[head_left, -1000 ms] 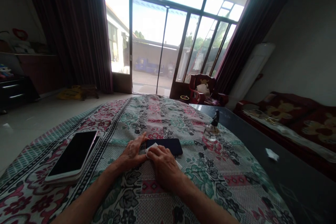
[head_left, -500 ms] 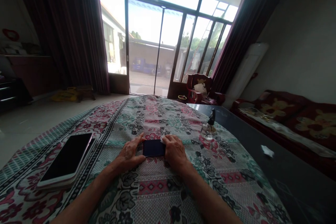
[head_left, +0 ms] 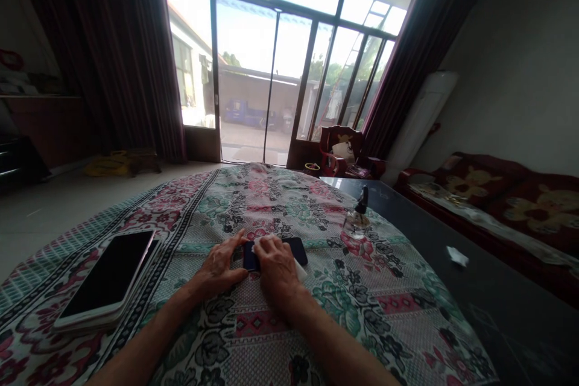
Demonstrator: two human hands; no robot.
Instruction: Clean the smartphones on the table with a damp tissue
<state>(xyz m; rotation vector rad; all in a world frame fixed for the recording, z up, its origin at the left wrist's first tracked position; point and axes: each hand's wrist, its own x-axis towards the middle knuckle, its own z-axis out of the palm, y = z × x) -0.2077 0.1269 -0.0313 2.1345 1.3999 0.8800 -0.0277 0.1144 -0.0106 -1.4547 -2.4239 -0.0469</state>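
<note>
A dark smartphone lies flat on the flowered tablecloth. Thumb and fingers of my left hand hold its left end at the edges. My right hand lies across the middle of the phone, fingers bent over a white tissue pressed on the screen. Part of the tissue sticks out beside the palm; the rest is hidden under the fingers.
A clear spray bottle with a black nozzle stands to the right. On the left lies a stack of white-edged tablets. Crumpled white paper rests on the dark table. A red wooden sofa is beyond.
My right hand slid with the tissue to the phone's right part, then came back left across its middle. My left hand has kept its hold on the left end. The view shifted slightly.
</note>
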